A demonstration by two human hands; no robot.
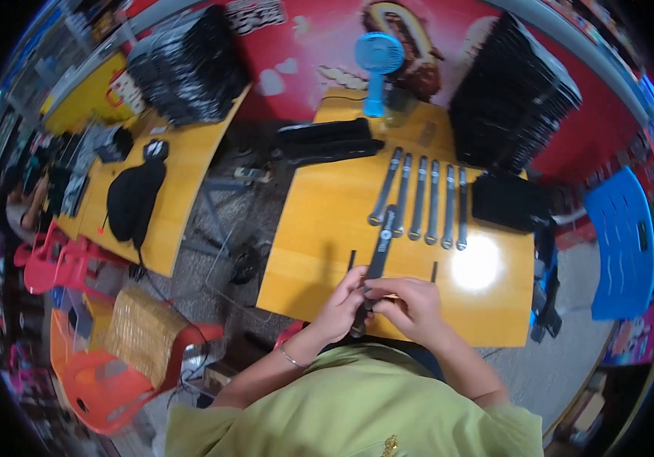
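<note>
strap, pointing toward one o'clock, is pinched by left hand and right hand fingers, apparently being worked at six o'clock, next likely needing steadiness.

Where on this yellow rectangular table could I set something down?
The yellow rectangular table has bare room left of the six flat dark-grey strips, nearer than the elongated black bundle; also its near right corner, between the right hand and the right edge. Crowded: the far right, with a tall black stack and a boxy black bundle.
</note>
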